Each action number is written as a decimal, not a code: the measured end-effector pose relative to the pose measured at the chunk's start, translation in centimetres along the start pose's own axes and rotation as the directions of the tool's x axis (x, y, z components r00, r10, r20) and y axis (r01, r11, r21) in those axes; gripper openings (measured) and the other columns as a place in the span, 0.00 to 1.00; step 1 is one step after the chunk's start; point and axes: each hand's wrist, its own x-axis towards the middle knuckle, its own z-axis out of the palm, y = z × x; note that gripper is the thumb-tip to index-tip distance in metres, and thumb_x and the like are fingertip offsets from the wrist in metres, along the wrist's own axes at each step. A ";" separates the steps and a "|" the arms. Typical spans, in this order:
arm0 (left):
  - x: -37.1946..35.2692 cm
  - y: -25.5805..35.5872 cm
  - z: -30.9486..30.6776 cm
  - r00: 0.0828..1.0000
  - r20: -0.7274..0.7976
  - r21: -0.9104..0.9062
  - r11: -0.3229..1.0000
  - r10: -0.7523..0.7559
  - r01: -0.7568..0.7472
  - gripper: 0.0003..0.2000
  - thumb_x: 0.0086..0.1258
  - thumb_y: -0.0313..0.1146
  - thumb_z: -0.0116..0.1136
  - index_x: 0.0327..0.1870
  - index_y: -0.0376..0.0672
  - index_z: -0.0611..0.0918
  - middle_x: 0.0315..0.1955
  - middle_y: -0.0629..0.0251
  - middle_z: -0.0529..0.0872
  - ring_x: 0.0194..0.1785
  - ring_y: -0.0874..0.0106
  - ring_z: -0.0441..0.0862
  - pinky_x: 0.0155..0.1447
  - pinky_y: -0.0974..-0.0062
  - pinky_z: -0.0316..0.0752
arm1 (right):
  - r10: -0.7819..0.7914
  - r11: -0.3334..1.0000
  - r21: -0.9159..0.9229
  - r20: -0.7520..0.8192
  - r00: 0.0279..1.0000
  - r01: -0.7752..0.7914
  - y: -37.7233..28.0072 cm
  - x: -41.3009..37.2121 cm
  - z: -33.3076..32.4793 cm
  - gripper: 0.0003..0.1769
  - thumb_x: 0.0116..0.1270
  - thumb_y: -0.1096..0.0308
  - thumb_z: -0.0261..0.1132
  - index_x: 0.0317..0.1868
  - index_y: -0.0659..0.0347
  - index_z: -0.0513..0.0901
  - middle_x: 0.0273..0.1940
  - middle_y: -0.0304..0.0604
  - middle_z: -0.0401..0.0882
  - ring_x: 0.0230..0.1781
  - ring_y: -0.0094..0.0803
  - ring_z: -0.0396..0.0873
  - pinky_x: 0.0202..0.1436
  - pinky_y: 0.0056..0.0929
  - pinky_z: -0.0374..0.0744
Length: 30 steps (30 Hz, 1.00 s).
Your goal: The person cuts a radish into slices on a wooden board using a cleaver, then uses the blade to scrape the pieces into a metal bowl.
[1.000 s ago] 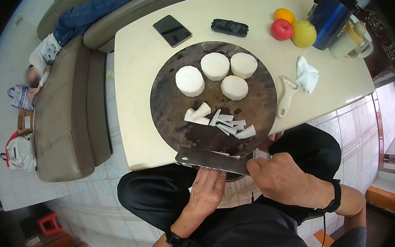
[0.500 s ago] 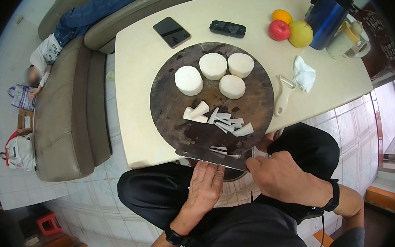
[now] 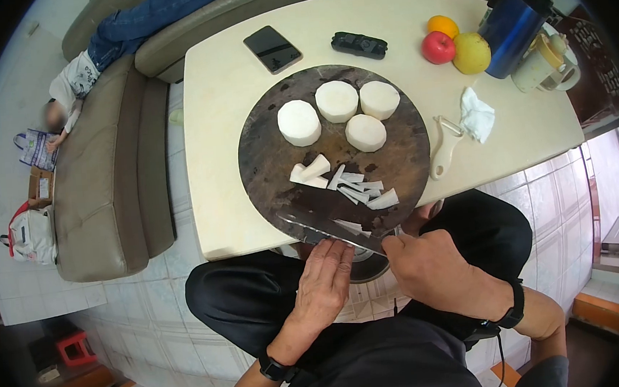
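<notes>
My right hand is wrapped round the handle of a kitchen knife, whose blade slants across the near edge of a round dark chopping board. Against the near side of the blade press the fingertips of my left hand, held close together; whatever lies under them is hidden. Thin white slices lie just past the blade. Farther up the board are white strips, a few thicker wedges and several thick peeled rounds that look like white radish.
Right of the board lie a peeler and a crumpled white tissue. Behind are a phone, a black case, fruit, a blue jug and a pitcher. A person lies on the sofa.
The knife blade has tilted so its shiny edge shows, and more of the white slices past it is visible. Both hands stay near the board's edge. The view has shifted slightly.
</notes>
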 end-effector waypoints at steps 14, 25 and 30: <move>-0.9 -0.3 0.2 0.999 0.039 -0.030 0.999 -0.010 0.011 0.17 0.55 0.20 0.64 0.47 0.28 0.83 0.48 0.48 0.82 0.55 0.50 0.79 0.62 0.53 0.76 | -0.073 0.997 -0.011 0.126 0.989 0.075 -0.6 0.2 -1.2 0.11 0.47 0.78 0.66 0.32 0.68 0.75 0.25 0.51 0.79 0.23 0.42 0.84 0.22 0.35 0.78; -0.6 -0.3 0.3 1.000 -0.011 -0.014 1.000 0.006 -0.006 0.20 0.54 0.19 0.63 0.52 0.28 0.82 0.51 0.51 0.81 0.59 0.52 0.78 0.64 0.55 0.75 | 0.023 0.997 0.066 0.069 0.997 -0.028 0.0 -0.4 -1.6 0.08 0.51 0.76 0.63 0.33 0.67 0.76 0.26 0.51 0.81 0.24 0.47 0.83 0.26 0.39 0.78; -1.0 -0.5 0.7 1.000 -0.021 -0.024 1.000 0.000 0.000 0.19 0.54 0.19 0.63 0.50 0.28 0.83 0.49 0.51 0.83 0.57 0.52 0.79 0.63 0.55 0.75 | -0.020 0.998 0.066 0.095 0.995 0.014 0.5 -0.3 -2.0 0.08 0.51 0.76 0.64 0.32 0.67 0.76 0.26 0.50 0.82 0.24 0.46 0.84 0.26 0.39 0.79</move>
